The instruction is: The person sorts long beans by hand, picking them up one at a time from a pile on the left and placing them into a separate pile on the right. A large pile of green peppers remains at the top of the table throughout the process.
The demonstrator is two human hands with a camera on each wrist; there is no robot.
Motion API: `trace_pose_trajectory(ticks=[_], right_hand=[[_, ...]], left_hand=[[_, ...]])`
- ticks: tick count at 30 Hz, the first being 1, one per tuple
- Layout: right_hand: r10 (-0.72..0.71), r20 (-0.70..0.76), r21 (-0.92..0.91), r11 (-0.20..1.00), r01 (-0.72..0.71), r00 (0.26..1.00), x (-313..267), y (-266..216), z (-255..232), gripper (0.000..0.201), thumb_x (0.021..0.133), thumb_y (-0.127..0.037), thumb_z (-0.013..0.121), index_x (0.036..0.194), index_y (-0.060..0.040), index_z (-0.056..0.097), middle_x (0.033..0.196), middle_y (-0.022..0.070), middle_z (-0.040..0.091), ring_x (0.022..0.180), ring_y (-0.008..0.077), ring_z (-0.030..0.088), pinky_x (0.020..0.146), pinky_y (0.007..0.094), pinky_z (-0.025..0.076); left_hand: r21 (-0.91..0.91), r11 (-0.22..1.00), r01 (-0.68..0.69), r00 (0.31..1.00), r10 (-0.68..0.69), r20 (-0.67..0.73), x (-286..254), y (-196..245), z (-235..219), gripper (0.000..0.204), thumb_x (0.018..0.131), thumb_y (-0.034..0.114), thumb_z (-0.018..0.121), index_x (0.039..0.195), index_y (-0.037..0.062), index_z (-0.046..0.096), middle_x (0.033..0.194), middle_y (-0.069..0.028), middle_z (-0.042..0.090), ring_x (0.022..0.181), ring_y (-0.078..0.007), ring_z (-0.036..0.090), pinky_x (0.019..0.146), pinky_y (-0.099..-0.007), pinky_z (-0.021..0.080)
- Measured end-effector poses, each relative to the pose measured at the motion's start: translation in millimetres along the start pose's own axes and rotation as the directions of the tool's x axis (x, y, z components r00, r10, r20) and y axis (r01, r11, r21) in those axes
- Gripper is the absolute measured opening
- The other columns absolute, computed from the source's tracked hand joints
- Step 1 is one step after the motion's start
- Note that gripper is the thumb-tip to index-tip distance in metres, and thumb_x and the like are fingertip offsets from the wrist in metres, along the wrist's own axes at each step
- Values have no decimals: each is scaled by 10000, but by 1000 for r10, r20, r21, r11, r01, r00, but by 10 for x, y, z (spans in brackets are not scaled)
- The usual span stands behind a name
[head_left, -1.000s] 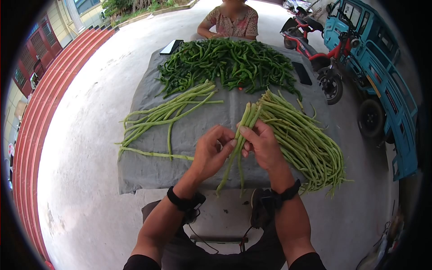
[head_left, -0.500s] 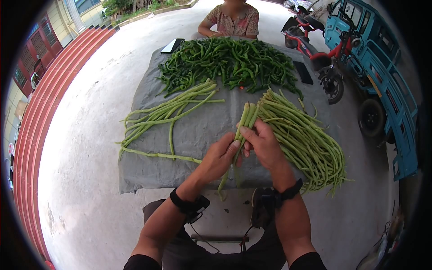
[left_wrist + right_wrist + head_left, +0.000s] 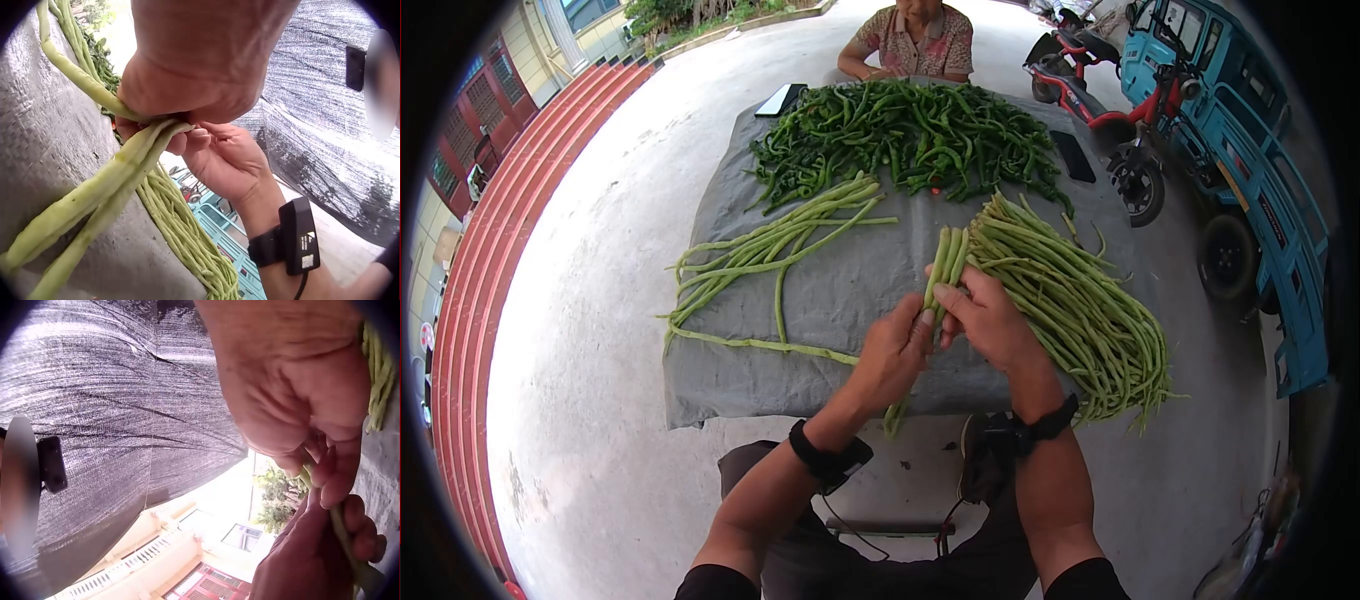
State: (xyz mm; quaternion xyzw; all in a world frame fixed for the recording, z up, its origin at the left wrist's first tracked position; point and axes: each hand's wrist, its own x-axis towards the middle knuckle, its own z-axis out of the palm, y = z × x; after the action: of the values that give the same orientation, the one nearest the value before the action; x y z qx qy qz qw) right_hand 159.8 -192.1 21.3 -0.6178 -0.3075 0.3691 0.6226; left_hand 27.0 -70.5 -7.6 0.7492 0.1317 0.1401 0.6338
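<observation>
Several long green beans (image 3: pixel 947 256) stand as a small bundle between my two hands, over the near middle of the table. My right hand (image 3: pixel 992 325) pinches them under their upper ends, thumb in front. Close against it, my left hand (image 3: pixel 890 352) grips the same beans lower down. Their lower lengths (image 3: pixel 87 209) trail below the left hand in the left wrist view. To the right lies a thick pile of long beans (image 3: pixel 1080 310). A smaller, looser group of long beans (image 3: pixel 785 240) lies to the left, one bean (image 3: pixel 780 347) reaching toward my left wrist.
A wide heap of green peppers (image 3: pixel 900 135) covers the far part of the grey cloth (image 3: pixel 730 385). Phones lie at the far left (image 3: pixel 781 100) and far right (image 3: pixel 1073 157). Across the table sits a person (image 3: pixel 915 45). A blue three-wheeler (image 3: pixel 1250 170) stands at right.
My left hand has moved up and to the right along the beans, closer to my right hand. The bundle's upper ends have shifted slightly left, and less of its lower length shows.
</observation>
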Motion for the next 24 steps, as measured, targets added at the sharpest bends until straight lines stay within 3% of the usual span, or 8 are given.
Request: trace_pose_trajectory(ticks=[4, 14, 17, 19, 22, 24], right_hand=[[11, 9, 128, 992, -12, 1000, -10, 5, -17, 392, 1134, -186, 518, 1451, 40, 552, 1019, 54, 651, 758, 95, 613, 661, 312, 595], [7, 41, 290, 957, -19, 999, -28, -53, -49, 395, 1120, -162, 533, 1460, 38, 560, 1240, 147, 711, 767, 92, 628, 657, 295, 587], [-15, 4, 325, 945, 13, 1000, -28, -62, -30, 301, 1102, -143, 572, 1348, 27, 611, 1212, 164, 734, 711, 93, 634, 633, 289, 600], [-24, -9, 359, 933, 25, 1000, -13, -52, -39, 307, 1093, -134, 588, 1354, 26, 608, 1190, 161, 735, 697, 91, 628, 628, 281, 594], [-49, -45, 382, 922, 62, 998, -15, -42, -71, 315, 1083, -130, 604, 1356, 28, 608, 1166, 163, 736, 687, 91, 624, 621, 274, 586], [-68, -81, 380, 920, 94, 994, -10, -51, -103, 318, 1078, -131, 616, 1350, 33, 612, 1148, 171, 732, 695, 96, 629, 619, 279, 585]], left_hand=[[-66, 998, 11, 998, -14, -54, -12, 6, 25, 222, 1145, 213, 459, 1133, 39, 596, 792, -34, 603, 690, -121, 562, 608, -318, 484], [-82, 993, 83, 995, -78, 60, -7, 96, -57, 357, 1155, 292, 395, 1315, 65, 620, 913, 18, 589, 773, -66, 527, 633, -245, 460], [-79, 993, 92, 994, -87, 73, -16, 135, -79, 371, 1155, 306, 392, 1315, 65, 625, 924, 14, 594, 783, -69, 532, 639, -246, 462], [-124, 987, 101, 992, -91, 84, -25, 158, -83, 384, 1156, 320, 392, 1317, 62, 626, 933, 9, 603, 785, -75, 541, 660, -250, 473], [-338, 939, 70, 979, 1, 205, 15, 259, -152, 349, 1144, 288, 459, 1332, 38, 613, 961, -1, 622, 807, -95, 590, 727, -265, 502], [-307, 948, 81, 961, 7, 275, 51, 189, -221, 281, 1113, 214, 524, 1296, 20, 614, 961, -24, 635, 805, -110, 617, 729, -283, 521]])
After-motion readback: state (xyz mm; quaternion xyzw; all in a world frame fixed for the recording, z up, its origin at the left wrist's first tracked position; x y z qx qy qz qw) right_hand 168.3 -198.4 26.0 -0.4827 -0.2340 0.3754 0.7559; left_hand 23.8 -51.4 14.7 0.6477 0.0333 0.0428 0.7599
